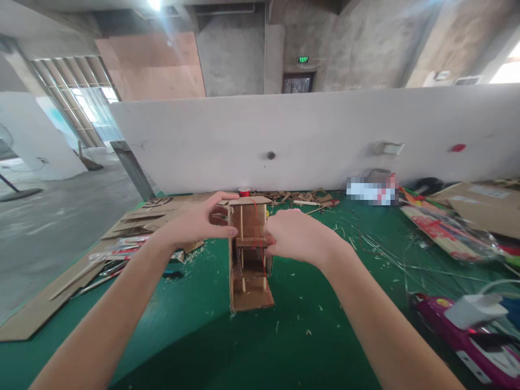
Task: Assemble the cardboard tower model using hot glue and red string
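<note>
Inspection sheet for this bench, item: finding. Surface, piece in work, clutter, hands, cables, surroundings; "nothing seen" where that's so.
Surface: green table, littered with small scraps.
Piece in work: cardboard tower, upright, with shelves and red lines down it; thread or marks, can't tell.
Clutter: cardboard sheets left; scrap pile and red spool behind; plastic-wrapped pack right.
Hands: left hand at upper left edge, right hand at right side; firmness of grip unclear.
Cables: purple power strip, white plug in, front right.
Surroundings: white partition, lit exit sign beyond.
</note>
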### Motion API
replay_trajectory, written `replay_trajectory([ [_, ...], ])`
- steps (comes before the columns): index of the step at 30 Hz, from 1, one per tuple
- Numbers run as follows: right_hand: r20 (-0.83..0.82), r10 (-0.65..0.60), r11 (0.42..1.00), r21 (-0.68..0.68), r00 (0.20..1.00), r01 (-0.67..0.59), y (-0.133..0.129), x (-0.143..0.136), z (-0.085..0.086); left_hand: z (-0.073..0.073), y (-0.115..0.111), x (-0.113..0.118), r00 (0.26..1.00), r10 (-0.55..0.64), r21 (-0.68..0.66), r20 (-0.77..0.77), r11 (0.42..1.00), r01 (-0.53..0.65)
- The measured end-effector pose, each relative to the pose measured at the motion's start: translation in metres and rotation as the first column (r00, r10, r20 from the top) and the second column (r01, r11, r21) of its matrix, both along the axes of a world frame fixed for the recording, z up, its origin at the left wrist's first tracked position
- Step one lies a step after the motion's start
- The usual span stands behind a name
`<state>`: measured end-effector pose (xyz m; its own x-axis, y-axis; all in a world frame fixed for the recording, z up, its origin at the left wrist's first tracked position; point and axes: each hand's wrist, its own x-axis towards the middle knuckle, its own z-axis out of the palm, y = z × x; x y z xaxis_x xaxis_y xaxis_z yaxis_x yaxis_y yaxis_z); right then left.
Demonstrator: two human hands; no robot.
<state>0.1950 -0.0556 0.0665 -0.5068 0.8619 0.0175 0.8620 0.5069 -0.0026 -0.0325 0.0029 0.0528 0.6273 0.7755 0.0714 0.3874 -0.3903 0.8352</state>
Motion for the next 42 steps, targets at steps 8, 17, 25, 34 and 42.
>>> replay_trajectory([
  [8,0.016,-0.002,1.0,-0.014,1.0,0.002,0.0014,-0.0022,-0.0046,-0.0006,0.0,-0.0001,1.0,-0.004,0.009,0.006,1.0,0.004],
  [17,0.091,-0.012,1.0,-0.014,0.996,0.013,-0.003,-0.0049,-0.002,-0.0041,0.0035,-0.0018,1.0,-0.002,0.012,0.007,1.0,0.002],
  [25,0.012,-0.024,0.998,-0.058,1.0,0.025,-0.0033,-0.0051,-0.0033,-0.0031,0.0017,-0.0008,1.0,0.009,0.002,0.021,1.0,-0.009],
  [34,-0.067,0.021,0.995,-0.1,0.998,-0.028,0.0001,-0.003,-0.0031,-0.0029,0.0016,-0.0015,1.0,-0.005,0.003,0.01,1.0,0.005],
  [42,-0.143,0.048,0.985,-0.158,0.989,-0.07,-0.0031,0.0014,-0.0015,-0.0043,0.0029,-0.003,1.0,0.022,-0.003,0.012,1.0,-0.022],
])
